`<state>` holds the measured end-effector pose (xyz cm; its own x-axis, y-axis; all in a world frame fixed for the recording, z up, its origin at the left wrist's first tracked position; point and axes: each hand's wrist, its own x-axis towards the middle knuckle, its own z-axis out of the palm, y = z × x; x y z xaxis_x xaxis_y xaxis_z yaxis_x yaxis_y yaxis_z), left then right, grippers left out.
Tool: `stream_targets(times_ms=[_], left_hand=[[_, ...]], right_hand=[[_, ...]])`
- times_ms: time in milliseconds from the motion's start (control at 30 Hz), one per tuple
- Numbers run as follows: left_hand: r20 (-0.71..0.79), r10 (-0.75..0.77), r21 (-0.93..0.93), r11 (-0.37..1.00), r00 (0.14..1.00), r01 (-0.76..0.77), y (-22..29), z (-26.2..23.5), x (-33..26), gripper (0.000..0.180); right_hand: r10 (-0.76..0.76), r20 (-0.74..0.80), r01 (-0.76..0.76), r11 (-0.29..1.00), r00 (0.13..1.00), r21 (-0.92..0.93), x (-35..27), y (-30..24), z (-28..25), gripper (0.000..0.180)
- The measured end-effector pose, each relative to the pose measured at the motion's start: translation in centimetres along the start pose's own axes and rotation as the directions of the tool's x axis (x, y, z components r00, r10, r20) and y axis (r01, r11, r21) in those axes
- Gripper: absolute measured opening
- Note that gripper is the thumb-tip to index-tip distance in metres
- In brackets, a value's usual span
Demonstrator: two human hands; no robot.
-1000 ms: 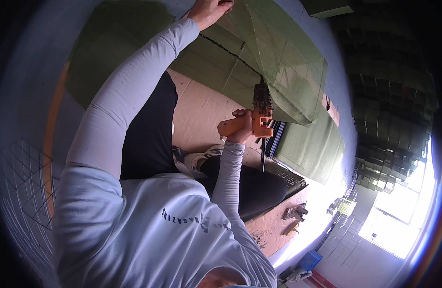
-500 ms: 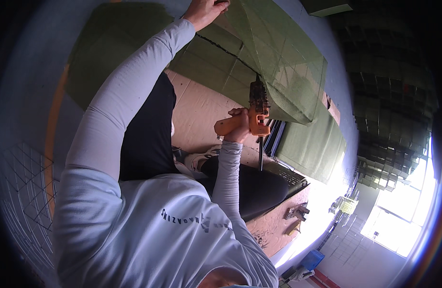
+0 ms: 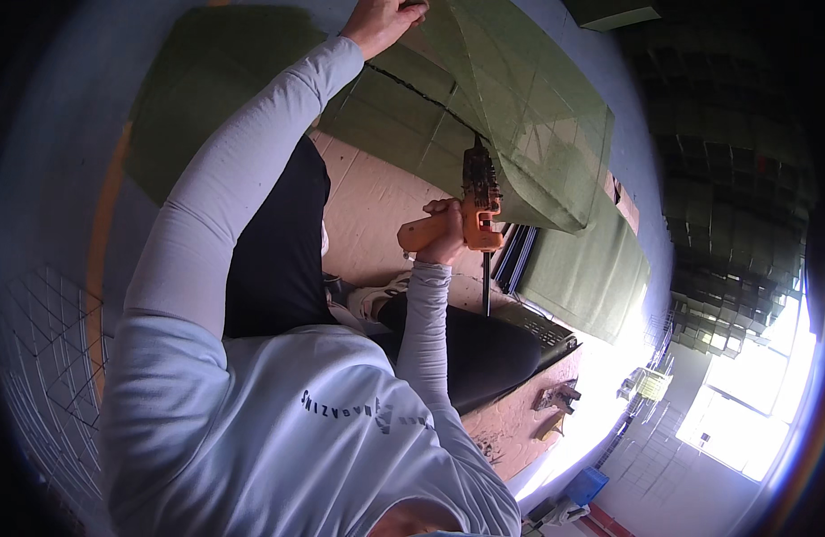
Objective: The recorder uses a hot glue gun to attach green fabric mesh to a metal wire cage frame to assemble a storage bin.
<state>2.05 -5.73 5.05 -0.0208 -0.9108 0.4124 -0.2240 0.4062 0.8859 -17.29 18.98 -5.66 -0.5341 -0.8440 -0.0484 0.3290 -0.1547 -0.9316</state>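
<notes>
My right hand [image 3: 444,231] is wrapped round the handle of an orange hot glue gun [image 3: 477,224]. Its front end is dark and crusted, and a black glue stick [image 3: 487,285] juts from its back. The nozzle points away from me, at the end of a black glue line [image 3: 418,91] that runs across a green sheet [image 3: 390,116]. At the top edge my left hand [image 3: 381,25] has its fingers pinched at the corner of a lifted, see-through green sheet [image 3: 520,98]. That sheet slants down to the right, past the gun's tip. What lies under its fold is hidden.
Brown cardboard [image 3: 376,192] lies beneath the work. Dark rods [image 3: 517,255] and another green sheet [image 3: 587,273] are right of the gun. A perforated dark tray [image 3: 542,331] sits by my knee. Wire grids [image 3: 54,358] stand at left; stacked dark green pieces [image 3: 735,179] fill the right.
The glue gun and my right hand have shifted very slightly left along the glue line. My left hand stays in place at the lifted sheet.
</notes>
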Motion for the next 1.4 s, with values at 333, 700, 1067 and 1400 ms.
stream_targets(times_ms=[333,700,1067,1400], left_hand=[[0.003,-0.008,0.020,1.000,1.000,0.008,0.2,0.0,-0.1,0.011],[0.027,-0.038,0.004,0.999,0.999,0.038,0.4,-0.2,0.0,0.013],[0.028,-0.013,-0.008,1.000,1.000,0.013,0.4,-0.1,-0.2,0.012],[0.033,-0.024,-0.044,0.999,0.999,0.025,0.2,0.0,-0.1,0.011]], right_hand=[[0.002,0.033,-0.001,0.999,0.999,-0.040,0.0,0.5,0.2,0.015],[0.021,0.034,-0.020,0.999,0.999,-0.028,-0.2,0.2,0.8,0.015],[0.059,0.040,-0.062,0.995,0.997,0.072,-0.1,0.8,1.2,0.013],[0.072,0.056,-0.072,0.997,0.996,0.004,0.0,0.8,1.3,0.011]])
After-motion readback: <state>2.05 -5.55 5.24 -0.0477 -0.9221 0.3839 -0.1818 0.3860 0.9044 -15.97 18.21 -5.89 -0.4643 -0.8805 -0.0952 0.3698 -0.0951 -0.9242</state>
